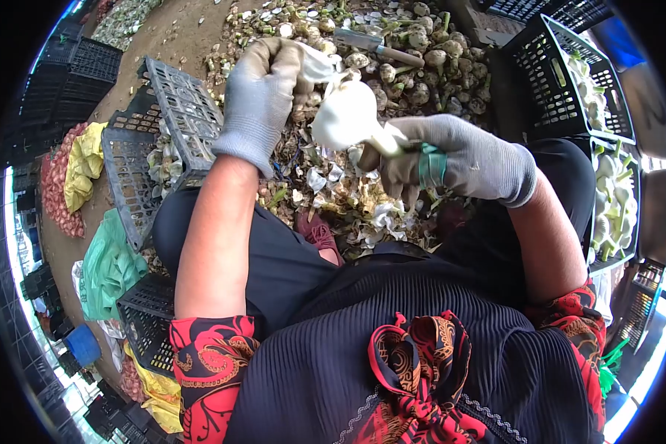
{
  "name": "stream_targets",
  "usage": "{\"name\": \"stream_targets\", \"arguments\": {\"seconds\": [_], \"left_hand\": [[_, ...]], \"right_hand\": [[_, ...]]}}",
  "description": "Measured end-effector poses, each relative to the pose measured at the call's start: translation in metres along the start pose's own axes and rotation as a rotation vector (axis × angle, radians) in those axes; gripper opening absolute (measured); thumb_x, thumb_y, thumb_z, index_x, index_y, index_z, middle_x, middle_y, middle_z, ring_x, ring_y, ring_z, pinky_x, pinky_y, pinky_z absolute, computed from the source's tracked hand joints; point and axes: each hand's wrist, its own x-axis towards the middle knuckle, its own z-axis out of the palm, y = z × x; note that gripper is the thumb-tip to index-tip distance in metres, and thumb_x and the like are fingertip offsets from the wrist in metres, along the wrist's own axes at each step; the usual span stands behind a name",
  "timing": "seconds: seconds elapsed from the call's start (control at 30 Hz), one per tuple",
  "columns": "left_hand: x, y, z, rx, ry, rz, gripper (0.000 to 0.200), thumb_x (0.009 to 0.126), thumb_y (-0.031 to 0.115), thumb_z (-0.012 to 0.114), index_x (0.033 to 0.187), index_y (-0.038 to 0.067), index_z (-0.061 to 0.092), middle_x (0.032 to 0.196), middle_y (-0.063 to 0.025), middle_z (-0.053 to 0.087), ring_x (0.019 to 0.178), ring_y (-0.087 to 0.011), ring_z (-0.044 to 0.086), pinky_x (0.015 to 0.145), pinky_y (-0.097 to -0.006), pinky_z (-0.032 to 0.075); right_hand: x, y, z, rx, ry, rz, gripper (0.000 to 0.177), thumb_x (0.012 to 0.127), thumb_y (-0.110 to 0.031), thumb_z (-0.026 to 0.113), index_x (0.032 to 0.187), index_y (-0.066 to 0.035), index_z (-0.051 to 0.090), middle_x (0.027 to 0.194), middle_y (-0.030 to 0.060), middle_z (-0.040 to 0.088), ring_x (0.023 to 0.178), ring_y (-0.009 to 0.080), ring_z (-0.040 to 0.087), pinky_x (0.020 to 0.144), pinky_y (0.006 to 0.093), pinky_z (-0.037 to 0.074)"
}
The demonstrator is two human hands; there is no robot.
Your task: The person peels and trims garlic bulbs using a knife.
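Note:
My right hand, in a grey work glove with green tape round a finger, grips a garlic bulb by its short stem. The bulb is white and smooth, with its round head tilted up to the left. My left hand, also gloved, has its fingers closed on a strip of pale garlic skin that stretches toward the top of the bulb. Just beyond the hands, a knife with a wooden handle lies on a heap of unpeeled garlic.
Crates of white garlic stand at my right, by a black crate. To my left are grey crates, a green bag and a yellow sack. Loose skins cover the ground between my feet.

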Motion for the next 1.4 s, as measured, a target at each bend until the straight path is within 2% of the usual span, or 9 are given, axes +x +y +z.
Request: {"name": "stream_targets", "arguments": {"seconds": [0.2, 0.4, 0.53, 0.67, 0.87, 0.93, 1.07, 1.2, 1.4], "left_hand": [[-0.015, -0.019, -0.009, 0.887, -0.219, 0.373, 0.027, 0.091, 0.028, 0.063, 0.107, 0.008, 0.068, 0.102, -0.0154, 0.068, 0.098, -0.0308, 0.066, 0.091, -0.038, 0.05], [-0.007, 0.004, -0.007, 0.927, -0.482, 0.037, 0.027, 0.084, 0.029, 0.068, 0.1, 0.007, 0.07, 0.109, -0.0156, 0.065, 0.102, -0.0314, 0.064, 0.089, -0.0394, 0.049], [-0.004, -0.025, -0.002, 0.769, -0.364, 0.494, 0.021, 0.091, 0.015, 0.063, 0.11, 0.004, 0.065, 0.097, -0.0096, 0.068, 0.092, -0.0201, 0.065, 0.084, -0.0313, 0.049], [-0.007, -0.009, 0.01, 0.516, -0.447, 0.038, 0.024, 0.094, 0.012, 0.058, 0.114, 0.002, 0.064, 0.096, -0.0041, 0.068, 0.076, -0.0097, 0.062, 0.07, -0.0249, 0.05], [-0.015, 0.001, 0.021, 0.764, -0.573, 0.109, 0.029, 0.093, 0.019, 0.061, 0.116, 0.003, 0.063, 0.1, -0.0092, 0.068, 0.09, -0.0166, 0.064, 0.081, -0.0298, 0.051], [-0.012, -0.004, 0.021, 0.813, -0.601, 0.128, 0.031, 0.092, 0.021, 0.062, 0.117, 0.002, 0.063, 0.108, -0.0139, 0.069, 0.095, -0.0225, 0.067, 0.084, -0.0323, 0.052], [-0.012, -0.002, 0.029, 0.841, -0.641, 0.116, 0.035, 0.09, 0.024, 0.062, 0.119, 0.003, 0.062, 0.11, -0.0159, 0.068, 0.097, -0.0269, 0.067, 0.085, -0.0347, 0.052], [-0.012, -0.003, 0.038, 0.843, -0.689, 0.152, 0.035, 0.089, 0.024, 0.062, 0.118, 0.004, 0.061, 0.11, -0.016, 0.067, 0.098, -0.0275, 0.067, 0.085, -0.0354, 0.052], [-0.01, -0.005, 0.047, 0.907, -0.695, 0.29, 0.035, 0.087, 0.026, 0.062, 0.115, 0.005, 0.062, 0.107, -0.0172, 0.067, 0.098, -0.0327, 0.065, 0.085, -0.0397, 0.051]], "right_hand": [[0.0, 0.008, -0.008, -0.045, 0.088, -0.284, 0.028, 0.094, -0.003, 0.055, 0.121, 0.0, 0.057, 0.101, 0.0043, 0.067, 0.095, 0.0143, 0.064, 0.084, 0.0298, 0.054], [0.0, 0.023, -0.015, -0.177, 0.34, -0.325, 0.033, 0.098, -0.024, 0.059, 0.121, -0.001, 0.059, 0.105, 0.0044, 0.067, 0.091, 0.0102, 0.063, 0.08, 0.0254, 0.051], [-0.004, 0.019, -0.026, -0.137, 0.49, -0.248, 0.035, 0.1, -0.031, 0.057, 0.116, 0.0, 0.061, 0.091, 0.0095, 0.07, 0.077, 0.0143, 0.066, 0.071, 0.0291, 0.055], [-0.021, 0.001, -0.031, 0.316, 0.75, -0.282, 0.037, 0.102, -0.031, 0.049, 0.114, 0.002, 0.06, 0.088, 0.0149, 0.07, 0.075, 0.022, 0.068, 0.071, 0.0343, 0.057], [-0.075, 0.002, -0.08, 0.753, 1.051, -0.431, 0.031, 0.102, -0.033, 0.046, 0.099, -0.003, 0.057, 0.085, 0.0083, 0.06, 0.072, 0.0213, 0.06, 0.065, 0.0364, 0.051], [-0.107, 0.04, -0.139, 1.034, 0.468, -0.759, 0.033, 0.101, -0.034, 0.048, 0.096, -0.003, 0.057, 0.084, 0.0082, 0.059, 0.072, 0.0201, 0.058, 0.064, 0.0353, 0.05], [-0.183, 0.001, -0.135, 0.698, 1.406, -0.856, 0.035, 0.099, -0.038, 0.052, 0.096, -0.003, 0.058, 0.08, 0.0074, 0.058, 0.071, 0.0214, 0.055, 0.064, 0.0361, 0.049], [-0.235, 0.004, -0.14, 0.616, 1.806, -0.921, 0.034, 0.097, -0.038, 0.056, 0.088, -0.005, 0.059, 0.076, 0.0084, 0.06, 0.063, 0.0242, 0.057, 0.06, 0.0373, 0.052], [-0.227, 0.007, -0.131, 0.58, 1.838, -0.699, 0.023, 0.095, -0.033, 0.058, 0.093, -0.01, 0.061, 0.074, 0.0076, 0.063, 0.062, 0.0234, 0.059, 0.051, 0.0352, 0.049]]}}
